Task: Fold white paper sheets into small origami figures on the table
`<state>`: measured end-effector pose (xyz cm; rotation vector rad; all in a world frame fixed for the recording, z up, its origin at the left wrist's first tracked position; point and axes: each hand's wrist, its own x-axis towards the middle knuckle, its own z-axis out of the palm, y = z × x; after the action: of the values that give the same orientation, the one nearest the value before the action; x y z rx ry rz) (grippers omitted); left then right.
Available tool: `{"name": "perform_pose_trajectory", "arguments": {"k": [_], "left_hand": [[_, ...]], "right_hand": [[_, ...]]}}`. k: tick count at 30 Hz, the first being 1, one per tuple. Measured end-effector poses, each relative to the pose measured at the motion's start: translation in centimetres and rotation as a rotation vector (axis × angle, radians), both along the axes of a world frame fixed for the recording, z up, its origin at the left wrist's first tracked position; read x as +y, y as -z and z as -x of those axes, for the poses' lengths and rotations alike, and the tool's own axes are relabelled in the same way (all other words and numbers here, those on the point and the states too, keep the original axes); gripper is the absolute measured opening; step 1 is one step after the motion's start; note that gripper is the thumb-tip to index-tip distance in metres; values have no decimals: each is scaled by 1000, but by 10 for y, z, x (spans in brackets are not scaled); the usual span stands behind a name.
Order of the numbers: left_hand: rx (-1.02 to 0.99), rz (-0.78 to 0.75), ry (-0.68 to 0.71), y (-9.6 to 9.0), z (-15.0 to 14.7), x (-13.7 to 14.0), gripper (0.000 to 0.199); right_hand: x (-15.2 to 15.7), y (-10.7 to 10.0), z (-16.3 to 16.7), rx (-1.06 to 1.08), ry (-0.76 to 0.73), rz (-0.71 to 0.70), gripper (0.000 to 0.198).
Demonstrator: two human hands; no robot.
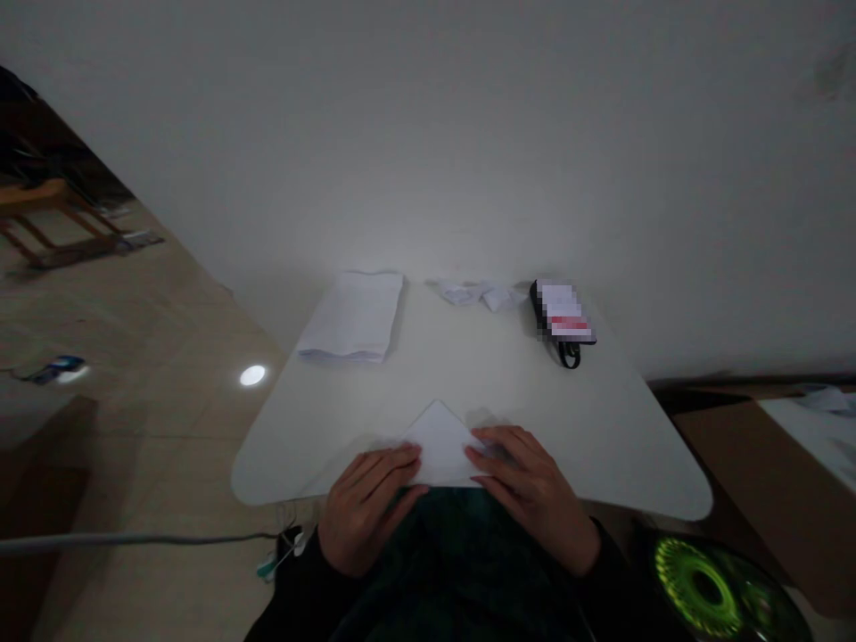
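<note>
A white sheet of paper (pixel 440 441) lies at the table's near edge, folded so that its far end comes to a point. My left hand (pixel 373 499) grips its left side, fingers on top and thumb at the near edge. On the right side, my right hand (pixel 528 481) holds the paper the same way, its fingers bent over the edge. The sheet's outer corners are hidden under my fingers.
A stack of white paper (pixel 358 316) rests at the back left of the white table (pixel 468 357). Folded paper pieces (pixel 478 293) lie along the wall. A black case with a strap (pixel 565 314) is at the back right. Below stand a cardboard box (pixel 762 481) and a green-lit round device (pixel 699 587).
</note>
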<state>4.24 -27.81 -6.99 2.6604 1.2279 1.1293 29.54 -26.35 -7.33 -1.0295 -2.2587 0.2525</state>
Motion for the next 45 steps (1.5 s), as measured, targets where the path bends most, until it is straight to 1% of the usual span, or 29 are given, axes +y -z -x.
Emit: {"name": "perform_pose_trajectory", "arguments": {"k": [7,9,11,17,22,26,28,29,31,33,34,35,36,38,39,40,43,45], "left_hand": [[-52,115,-78,-12,-6,15,4],[-59,144,-88,-13,-7,21,4],[-71,167,-103,-13,-8,26,8],[-105,327,-158,-10,-8,32,12],[-106,420,-197,-11,-9,34,15],[-71,444,-226,-11,-11,38,15],[-40,394,-239,-11,-12,39,13],[-15,335,-244,-11,-13,38,11],[38,166,-221,-10,-16,33,12],[82,13,-122,-8,-20,26,21],[103,-25,-60,-7,-23,21,25],[130,-44,-12,-5,-26,16,28],[161,-49,3,-4,-29,11,32],[215,-42,-19,-1,-36,4,38],[232,-37,-41,0,-39,1,40],[241,-35,-59,1,-42,-1,41],[241,-39,-86,2,-47,-3,41],[237,-37,-97,3,-47,-3,40]], "right_hand": [[3,-6,10,273,158,208,9],[5,-9,14,310,214,265,8],[7,-10,17,322,277,302,12],[11,-11,23,212,435,291,21],[10,-10,25,154,470,277,22],[9,-8,25,130,492,250,22],[9,-5,25,118,501,230,22],[10,-4,25,110,504,218,22],[10,-3,25,95,506,197,22],[11,-2,25,96,505,187,18],[11,-3,25,108,508,185,14],[11,-3,25,126,514,182,12],[10,-4,26,143,518,177,14],[8,-4,28,146,508,142,14],[7,-4,29,125,477,113,12],[5,-3,30,95,424,83,12],[0,1,32,37,229,8,25],[-2,4,32,32,168,-25,29]]}}
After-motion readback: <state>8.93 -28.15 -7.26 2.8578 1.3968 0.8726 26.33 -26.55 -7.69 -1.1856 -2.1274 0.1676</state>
